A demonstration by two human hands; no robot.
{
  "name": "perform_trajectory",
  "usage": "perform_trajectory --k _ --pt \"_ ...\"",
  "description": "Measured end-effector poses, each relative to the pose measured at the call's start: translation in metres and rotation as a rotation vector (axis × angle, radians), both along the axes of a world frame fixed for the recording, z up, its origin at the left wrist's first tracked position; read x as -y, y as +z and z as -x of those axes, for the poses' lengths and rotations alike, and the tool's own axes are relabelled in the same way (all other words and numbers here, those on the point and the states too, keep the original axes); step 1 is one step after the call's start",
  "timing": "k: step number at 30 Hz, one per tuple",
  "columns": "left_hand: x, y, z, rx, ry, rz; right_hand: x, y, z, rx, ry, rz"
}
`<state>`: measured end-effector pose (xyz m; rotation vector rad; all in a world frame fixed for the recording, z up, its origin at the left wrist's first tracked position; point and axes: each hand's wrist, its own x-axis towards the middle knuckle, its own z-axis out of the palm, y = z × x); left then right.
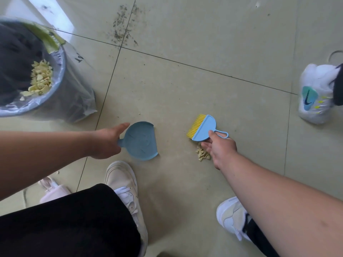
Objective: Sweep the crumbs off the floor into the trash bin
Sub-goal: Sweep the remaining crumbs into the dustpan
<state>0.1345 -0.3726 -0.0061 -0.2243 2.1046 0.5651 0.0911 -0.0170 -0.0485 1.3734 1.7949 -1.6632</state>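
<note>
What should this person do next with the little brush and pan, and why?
Probably draw the brush toward the dustpan, pushing the crumbs in. The right hand grips the brush just above the pile, and the left hand holds the pan, empty, beside it. The trash bin already holds earlier crumbs.

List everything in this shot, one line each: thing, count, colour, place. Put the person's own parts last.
dustpan: 1, blue, on the floor at centre, mouth facing right
brush: 1, blue with yellow bristles, right of the dustpan
crumbs: 1 small pile, pale yellow, on the floor under the right hand
trash bin: 1, grey with a clear liner, upper left, pale yellow crumbs already inside
floor: beige tiles, dark specks at top centre
bystander's shoe: 1, white with a teal patch, right edge
pink object: 1, lower left, unclear what it is
left hand: at the dustpan's handle, grip not clear
right hand: holds the brush
own shoes: 2, white, bottom
</note>
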Motion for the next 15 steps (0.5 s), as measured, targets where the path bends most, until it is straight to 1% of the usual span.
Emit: perform_trajectory --k 3,5,9,12,15 --pt "0.016 -0.001 -0.011 0.007 0.068 -0.012 0.037 0.002 0.005 -0.020 0.123 0.037" --pt "0.029 -0.004 -0.016 0.012 0.101 -0.028 0.066 0.001 0.007 -0.036 0.247 0.060" --pt "0.059 -0.010 -0.019 0.059 0.144 0.004 0.128 -0.003 0.009 -0.040 0.474 0.091" --pt "0.077 -0.017 -0.021 0.102 0.221 -0.010 0.168 -0.008 0.013 -0.026 0.544 0.103" --pt "0.088 -0.024 -0.023 0.099 0.258 -0.021 0.195 -0.014 0.021 -0.018 0.580 0.093"
